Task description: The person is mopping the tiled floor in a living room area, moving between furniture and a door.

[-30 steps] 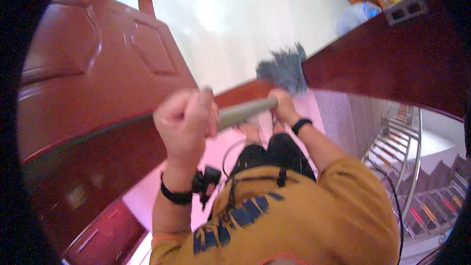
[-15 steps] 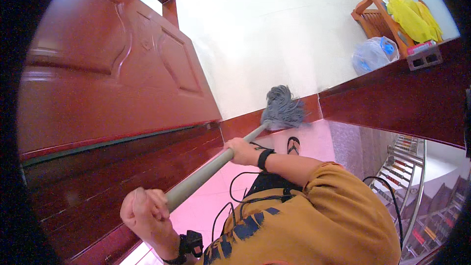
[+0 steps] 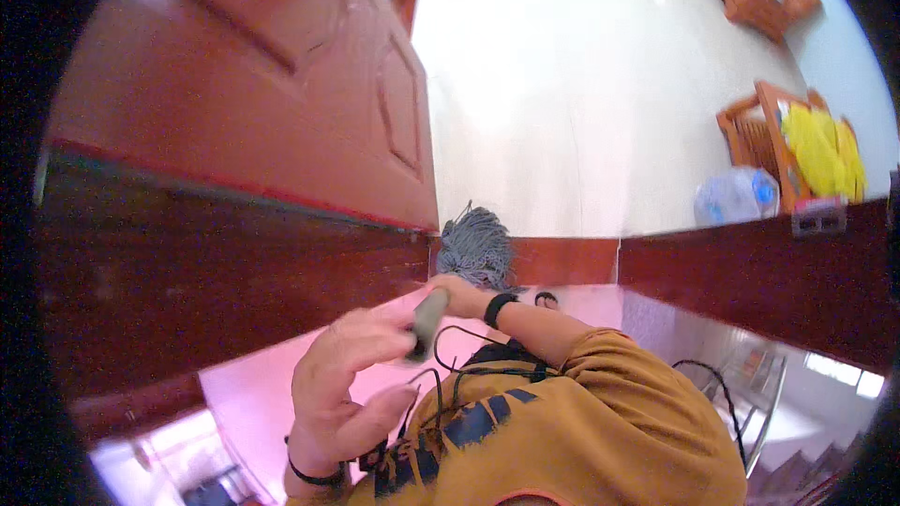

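A mop with grey string strands (image 3: 476, 245) rests by the reddish-brown threshold, partly over it. Its pale greenish handle (image 3: 428, 319) points up toward me and looks foreshortened, its end blurred. Closed round the handle is my right hand (image 3: 457, 296), with a black band on the wrist. Beside the handle's end my left hand (image 3: 347, 379) is open, thumb apart from the fingers. Those fingertips lie very near the handle; whether they touch it I cannot tell.
To the left stands an open reddish-brown panelled door (image 3: 281, 103). Beyond the threshold (image 3: 567, 260) is a pale floor, with a wooden chair (image 3: 764, 131) bearing yellow cloth and a clear bag (image 3: 736, 197). Stairs with a metal railing (image 3: 773, 403) are at lower right. Black cables hang across my shirt.
My left hand has let go of the handle and opened. The mop head has shifted left along the threshold, and the handle has swung to a steeper angle.
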{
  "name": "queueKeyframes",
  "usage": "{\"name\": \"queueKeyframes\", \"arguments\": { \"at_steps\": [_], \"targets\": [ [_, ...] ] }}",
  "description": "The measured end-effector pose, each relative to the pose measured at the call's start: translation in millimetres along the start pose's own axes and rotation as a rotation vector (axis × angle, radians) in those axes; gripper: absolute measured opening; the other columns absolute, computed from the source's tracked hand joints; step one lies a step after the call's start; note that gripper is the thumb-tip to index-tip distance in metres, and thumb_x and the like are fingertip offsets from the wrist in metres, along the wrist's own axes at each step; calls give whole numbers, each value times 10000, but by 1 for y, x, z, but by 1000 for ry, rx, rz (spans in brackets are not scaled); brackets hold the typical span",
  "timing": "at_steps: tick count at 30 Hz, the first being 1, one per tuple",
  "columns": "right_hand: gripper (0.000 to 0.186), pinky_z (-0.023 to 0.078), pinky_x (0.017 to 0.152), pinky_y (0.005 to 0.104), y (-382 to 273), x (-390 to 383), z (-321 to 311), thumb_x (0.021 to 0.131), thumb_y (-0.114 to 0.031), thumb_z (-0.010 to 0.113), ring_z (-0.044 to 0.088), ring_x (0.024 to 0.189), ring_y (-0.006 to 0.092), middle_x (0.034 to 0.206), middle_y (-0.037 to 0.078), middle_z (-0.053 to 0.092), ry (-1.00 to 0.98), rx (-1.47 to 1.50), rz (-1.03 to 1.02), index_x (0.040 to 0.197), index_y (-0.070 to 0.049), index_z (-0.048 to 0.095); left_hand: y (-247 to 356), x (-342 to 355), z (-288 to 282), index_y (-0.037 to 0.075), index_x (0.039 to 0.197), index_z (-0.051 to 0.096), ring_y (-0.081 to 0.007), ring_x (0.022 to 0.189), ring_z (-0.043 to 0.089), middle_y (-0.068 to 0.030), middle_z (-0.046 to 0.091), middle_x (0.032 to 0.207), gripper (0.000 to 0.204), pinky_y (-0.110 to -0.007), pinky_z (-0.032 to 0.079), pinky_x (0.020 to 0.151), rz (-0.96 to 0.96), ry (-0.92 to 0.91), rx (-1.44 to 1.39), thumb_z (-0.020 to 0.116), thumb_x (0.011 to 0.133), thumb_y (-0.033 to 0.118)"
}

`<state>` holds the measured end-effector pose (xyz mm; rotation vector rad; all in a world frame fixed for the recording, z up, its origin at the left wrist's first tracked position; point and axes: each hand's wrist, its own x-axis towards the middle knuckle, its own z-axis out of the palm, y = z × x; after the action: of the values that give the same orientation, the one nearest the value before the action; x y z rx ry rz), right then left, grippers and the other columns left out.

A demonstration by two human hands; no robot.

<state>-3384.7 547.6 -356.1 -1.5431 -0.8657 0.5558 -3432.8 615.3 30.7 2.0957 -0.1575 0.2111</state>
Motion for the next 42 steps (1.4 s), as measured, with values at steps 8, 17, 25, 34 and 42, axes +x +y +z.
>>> {"name": "queueKeyframes", "arguments": {
  "at_steps": [8,17,25,34,42],
  "targets": [
    [152,458,794,278,-16,-53,-150,727,6,618,543,885,156,935,71,583,-69,58,198,849,-40,539,122,-26,11,67,879,565,-234,612,624,-23,606,647,170,-392,471,559,525,559,-396,601,792,208],
    [156,452,801,299,-28,-108,-268,723,21,597,542,870,162,869,58,572,35,77,349,842,-49,524,154,-103,11,121,640,593,-166,561,602,-29,612,633,206,-409,494,571,691,245,-513,496,822,113],
    [208,472,687,274,6,-96,-242,698,103,569,517,760,139,812,40,532,-128,139,329,828,-47,508,186,-171,41,105,635,608,-157,628,617,-55,630,681,225,-444,505,605,658,445,-513,478,817,91],
    [201,424,748,278,-15,-72,-186,655,70,575,508,778,134,789,10,531,-243,-15,350,768,-86,518,205,-251,55,85,726,616,-194,673,613,-80,630,749,152,-394,490,647,520,669,-286,491,812,92],
    [201,423,698,285,-18,-96,-114,621,42,597,483,715,141,760,12,497,-260,-176,396,765,-67,510,184,-335,50,67,808,624,-227,714,609,-102,630,809,123,-350,477,683,160,789,232,503,808,93]
  ]
}}
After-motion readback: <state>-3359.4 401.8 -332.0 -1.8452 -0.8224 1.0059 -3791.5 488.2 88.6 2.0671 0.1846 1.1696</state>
